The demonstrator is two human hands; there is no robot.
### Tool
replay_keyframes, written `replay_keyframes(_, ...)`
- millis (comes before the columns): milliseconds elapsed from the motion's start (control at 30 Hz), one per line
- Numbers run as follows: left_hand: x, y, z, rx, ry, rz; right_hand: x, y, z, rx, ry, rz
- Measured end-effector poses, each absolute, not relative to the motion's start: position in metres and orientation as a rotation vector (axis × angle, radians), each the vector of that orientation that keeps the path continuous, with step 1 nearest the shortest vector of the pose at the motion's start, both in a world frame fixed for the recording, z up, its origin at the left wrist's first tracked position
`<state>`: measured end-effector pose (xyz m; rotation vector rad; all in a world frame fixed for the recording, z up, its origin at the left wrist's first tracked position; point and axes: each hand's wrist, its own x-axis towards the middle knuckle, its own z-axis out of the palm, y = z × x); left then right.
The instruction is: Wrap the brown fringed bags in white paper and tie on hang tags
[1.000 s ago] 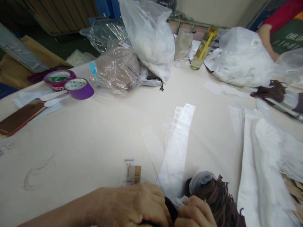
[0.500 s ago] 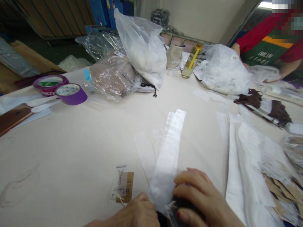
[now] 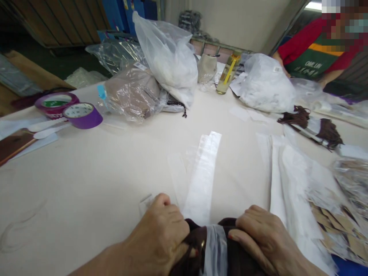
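Note:
At the bottom centre is a dark brown, soft item point(image 3: 241, 253) with a translucent plastic strip point(image 3: 215, 249) across its middle. Its full shape is cut off by the frame's edge. My left hand point(image 3: 165, 226) grips its left side, fingers curled. On the right side, my right hand point(image 3: 258, 234) is closed over it, thumb pressed along the top. White plastic strips point(image 3: 204, 172) lie on the table just beyond the item. A small clear packet point(image 3: 145, 201) shows partly behind my left hand.
Tape rolls point(image 3: 82, 115) sit at the left. Plastic-wrapped goods point(image 3: 132, 92), a white plastic bag point(image 3: 169, 57) and a yellow-capped bottle point(image 3: 228, 73) stand at the back. White sleeves point(image 3: 296, 180) and brown tags point(image 3: 336, 226) lie right. Across the table is a co-worker point(image 3: 313, 57).
The dark brown item has come further into view, with its plastic strip showing. My hands have spread apart on its two sides. My left hand now covers the brown tag seen before.

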<state>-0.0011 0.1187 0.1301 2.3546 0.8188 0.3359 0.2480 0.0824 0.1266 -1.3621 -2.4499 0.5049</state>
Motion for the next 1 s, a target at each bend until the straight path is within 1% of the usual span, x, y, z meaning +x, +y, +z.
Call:
replay_keyframes(67, 0.004, 0.138, 0.127, 2.315, 0.851, 0.096, 0.251, 0.081, 0.121, -1.440, -2.425, 0.311)
replay_keyframes(133, 0.010, 0.156, 0.116, 2.289, 0.914, -0.110, 0.251, 0.081, 0.104, -1.560, -2.386, 0.148)
replay_keyframes(233, 0.019, 0.175, 0.100, 2.327, 0.997, -0.241, 0.250, 0.080, 0.075, -1.680, -2.358, -0.022)
replay_keyframes(300, 0.022, 0.180, 0.099, 2.284, 1.071, -0.232, 0.250, 0.080, 0.066, -1.708, -2.355, -0.058)
replay_keyframes(400, 0.019, 0.178, 0.114, 2.172, 1.188, -0.164, 0.247, 0.078, 0.074, -1.720, -2.332, 0.016)
replay_keyframes(600, 0.013, 0.134, 0.159, 2.400, 1.192, 0.289, 0.219, 0.051, 0.120, -1.634, -2.049, 0.123)
replay_keyframes(633, 0.014, 0.123, 0.162, 2.417, 1.233, 0.280, 0.211, 0.042, 0.123, -1.611, -2.026, 0.152)
replay_keyframes(700, 0.016, 0.102, 0.164, 2.389, 1.313, 0.153, 0.193, 0.023, 0.123, -1.576, -2.012, 0.186)
replay_keyframes(767, 0.019, 0.087, 0.161, 2.323, 1.362, 0.030, 0.175, 0.006, 0.116, -1.585, -1.995, 0.140)
replay_keyframes(867, 0.022, 0.079, 0.156, 2.182, 1.423, 0.030, 0.153, -0.008, 0.102, -1.721, -1.927, 0.062)
replay_keyframes(1000, 0.023, 0.081, 0.159, 2.080, 1.496, 0.029, 0.139, -0.009, 0.096, -1.909, -1.804, 0.141)
